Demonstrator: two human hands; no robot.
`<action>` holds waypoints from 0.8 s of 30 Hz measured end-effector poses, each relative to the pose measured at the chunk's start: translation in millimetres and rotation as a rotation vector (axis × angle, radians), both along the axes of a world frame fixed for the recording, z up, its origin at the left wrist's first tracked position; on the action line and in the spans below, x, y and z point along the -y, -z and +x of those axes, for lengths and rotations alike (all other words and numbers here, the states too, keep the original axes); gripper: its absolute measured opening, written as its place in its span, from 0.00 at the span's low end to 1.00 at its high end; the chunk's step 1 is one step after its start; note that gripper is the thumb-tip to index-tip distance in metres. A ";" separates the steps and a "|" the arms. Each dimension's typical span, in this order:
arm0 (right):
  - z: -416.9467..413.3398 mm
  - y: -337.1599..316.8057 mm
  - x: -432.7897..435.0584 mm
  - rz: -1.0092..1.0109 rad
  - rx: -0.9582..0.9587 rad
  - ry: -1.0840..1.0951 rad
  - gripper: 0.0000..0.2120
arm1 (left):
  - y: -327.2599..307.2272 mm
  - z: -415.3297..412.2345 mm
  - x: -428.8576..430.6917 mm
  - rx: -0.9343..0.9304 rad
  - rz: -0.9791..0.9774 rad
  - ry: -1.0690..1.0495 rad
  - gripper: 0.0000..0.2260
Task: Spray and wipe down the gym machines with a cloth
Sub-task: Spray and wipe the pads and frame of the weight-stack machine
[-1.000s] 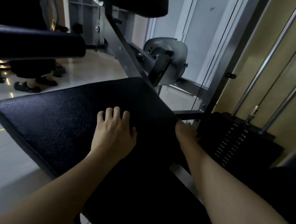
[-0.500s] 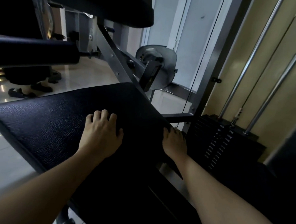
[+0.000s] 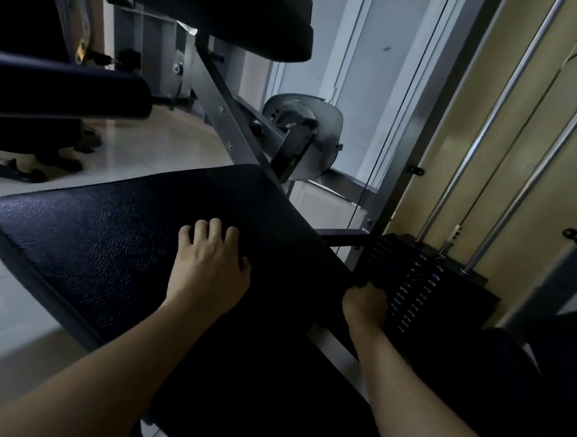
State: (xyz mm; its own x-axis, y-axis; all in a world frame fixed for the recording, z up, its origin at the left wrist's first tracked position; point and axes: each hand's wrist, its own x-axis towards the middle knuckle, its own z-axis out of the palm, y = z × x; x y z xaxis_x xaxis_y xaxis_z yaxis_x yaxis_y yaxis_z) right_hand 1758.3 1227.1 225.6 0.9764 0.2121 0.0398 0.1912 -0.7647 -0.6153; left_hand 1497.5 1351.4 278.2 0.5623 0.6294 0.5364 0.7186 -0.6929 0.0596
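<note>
Black pad [image 3: 112, 242]: left hand [image 3: 208, 264] rests mid-surface, right hand [image 3: 364, 304] at right edge.

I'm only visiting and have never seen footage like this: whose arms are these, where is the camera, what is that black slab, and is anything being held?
There is no robot here. These are a person's two bare arms, filmed by one wide-angle camera worn on the head, looking forward and down. The big black textured slab is the seat pad of a gym machine. The dark block to its right is the weight stack, with shiny guide rods rising from it. The left hand rests on top of the pad, fingers loosely bent, holding nothing. The right hand is curled at the pad's right edge. Its fingers are hidden, so I cannot tell whether it holds anything.
</note>
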 end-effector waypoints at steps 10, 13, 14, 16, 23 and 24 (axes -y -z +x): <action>-107.4 -53.5 -124.7 0.212 0.162 -0.664 0.22 | 2.5 3.2 -3.3 -0.009 0.047 -0.014 0.17; -84.3 -43.8 -87.6 0.150 0.205 -0.678 0.18 | 0.5 1.8 -1.1 -0.011 0.038 -0.020 0.18; -70.7 -36.9 -68.0 0.126 0.243 -0.625 0.17 | -0.3 0.4 0.0 -0.001 0.036 -0.018 0.19; -40.7 -19.4 -21.1 0.081 0.271 -0.457 0.17 | -1.8 -1.1 3.0 0.007 0.024 -0.001 0.19; 2.9 -9.4 55.8 -0.555 0.102 -0.123 0.23 | -4.3 -3.3 5.4 0.020 0.003 0.025 0.17; 4.9 -12.5 55.6 -0.609 0.055 -0.119 0.23 | -3.9 -4.5 6.0 0.018 -0.009 0.031 0.17</action>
